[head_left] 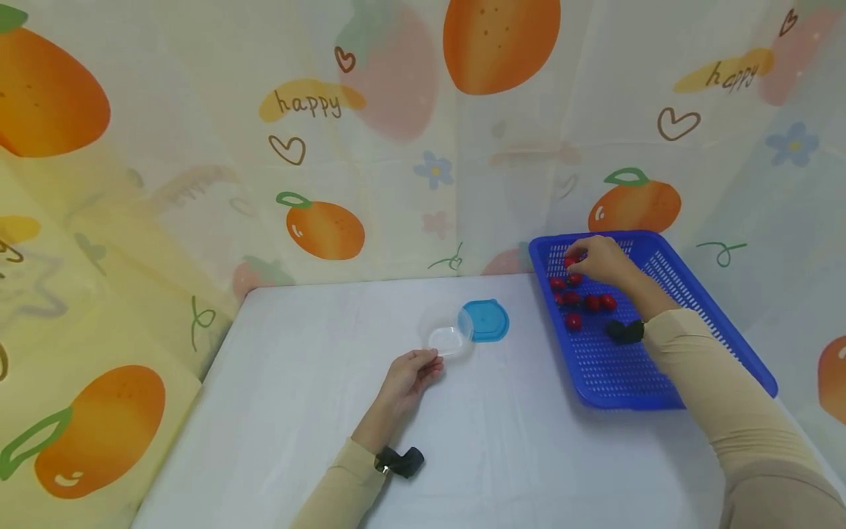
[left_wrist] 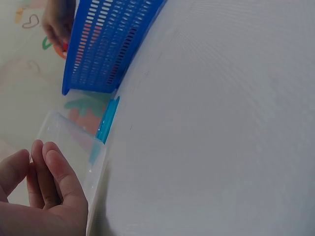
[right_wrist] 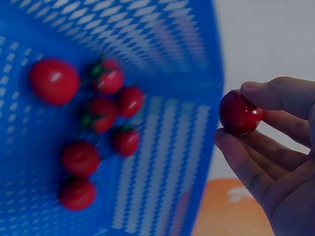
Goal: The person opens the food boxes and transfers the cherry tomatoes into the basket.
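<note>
My left hand (head_left: 411, 376) holds a clear plastic container (head_left: 449, 339) by its near edge, thumb and fingertips at the rim. The container stands open-topped on the white table, and its right side overlaps a blue lid (head_left: 490, 323) in the head view. Over the far left part of a blue basket (head_left: 615, 378), my right hand (head_left: 603, 261) pinches a cherry tomato (right_wrist: 239, 113) between thumb and fingertips. In the right wrist view this tomato is level with the basket's rim. Several more red cherry tomatoes (head_left: 573, 322), some with green stems, lie inside the basket's left side.
The basket, with slotted walls and raised rim, occupies the right of the white-covered table (head_left: 277, 411). A fruit-printed cloth (head_left: 390, 176) hangs directly behind the table and along its left side. Black wrist cameras (head_left: 405, 463) are strapped to both forearms.
</note>
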